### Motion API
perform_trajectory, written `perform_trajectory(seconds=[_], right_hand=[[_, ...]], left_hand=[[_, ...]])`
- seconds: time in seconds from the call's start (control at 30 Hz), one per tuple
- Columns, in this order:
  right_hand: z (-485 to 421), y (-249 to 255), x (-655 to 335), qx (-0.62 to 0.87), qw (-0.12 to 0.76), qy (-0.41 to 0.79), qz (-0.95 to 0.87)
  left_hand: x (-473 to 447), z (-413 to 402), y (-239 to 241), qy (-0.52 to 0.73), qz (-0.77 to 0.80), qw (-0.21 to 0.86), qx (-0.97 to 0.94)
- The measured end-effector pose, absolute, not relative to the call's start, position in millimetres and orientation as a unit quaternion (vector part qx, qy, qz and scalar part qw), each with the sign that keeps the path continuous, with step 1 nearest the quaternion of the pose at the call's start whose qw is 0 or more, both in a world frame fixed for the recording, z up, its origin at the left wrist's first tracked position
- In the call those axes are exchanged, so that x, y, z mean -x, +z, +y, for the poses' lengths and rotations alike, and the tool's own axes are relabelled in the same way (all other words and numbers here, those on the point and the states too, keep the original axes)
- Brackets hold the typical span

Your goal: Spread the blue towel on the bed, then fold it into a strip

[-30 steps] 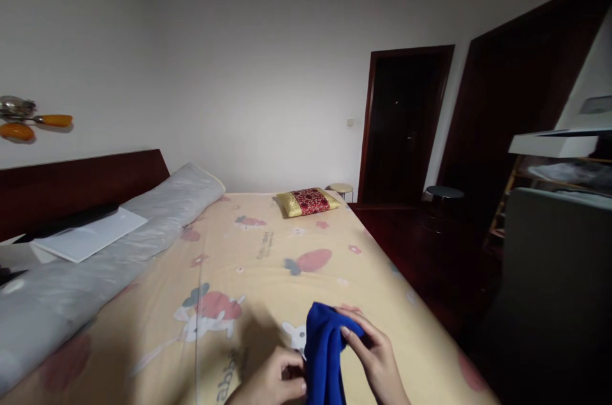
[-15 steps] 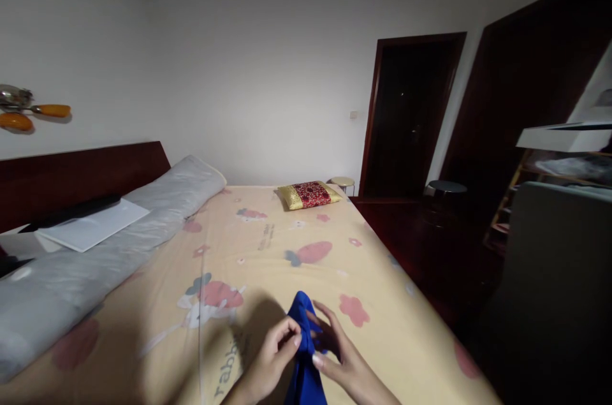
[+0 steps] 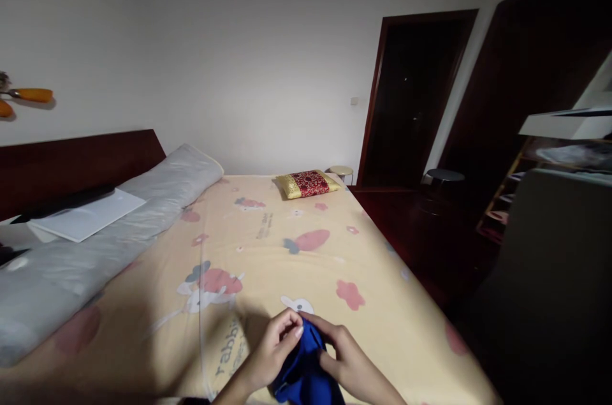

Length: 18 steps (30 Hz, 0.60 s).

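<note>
A bright blue cloth (image 3: 306, 372) is bunched between both hands at the near edge of the bed (image 3: 268, 252). My left hand (image 3: 275, 351) pinches its upper left edge with fingers curled. My right hand (image 3: 347, 363) grips the cloth from the right, thumb and fingers closed over the fabric. The lower part of the cloth runs out of the bottom of the view.
The bed has a pale yellow sheet with cartoon prints. A long grey bolster (image 3: 95, 245) lies by the dark headboard with a white board (image 3: 86, 217) on it. A gold and red cushion (image 3: 308, 184) sits at the far edge. Two stools (image 3: 442, 176) and a dark doorway (image 3: 411, 99) stand right.
The blue cloth has come down from held-up height to a low bundle by the bed's edge. Both hands have closed in together on it. The view has tipped slightly.
</note>
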State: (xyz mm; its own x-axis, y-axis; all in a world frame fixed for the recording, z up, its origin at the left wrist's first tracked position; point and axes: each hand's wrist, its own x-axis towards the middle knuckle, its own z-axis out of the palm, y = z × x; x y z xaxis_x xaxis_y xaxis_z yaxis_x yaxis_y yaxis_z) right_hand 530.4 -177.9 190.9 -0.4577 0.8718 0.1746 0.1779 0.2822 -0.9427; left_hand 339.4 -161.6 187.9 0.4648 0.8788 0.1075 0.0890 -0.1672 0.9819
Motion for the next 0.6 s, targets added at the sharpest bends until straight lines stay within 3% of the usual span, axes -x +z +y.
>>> perform_trajectory(seconds=[0.2, 0.4, 0.6], right_hand=[[-170.5, 185.2, -532.2, 0.403, 0.393, 0.453, -0.692], [-150.5, 187.7, -563.1, 0.487, 0.528, 0.366, -0.591], [-145.2, 201.5, -599.5, 0.547, 0.576, 0.344, -0.502]], left_hand=[[-335.8, -157.4, 186.1, 0.409, 0.391, 0.526, -0.635], [-300.4, -144.0, 205.5, 0.465, 0.471, 0.441, -0.606], [-246.6, -145.0, 231.5, 0.374, 0.487, 0.356, -0.705]])
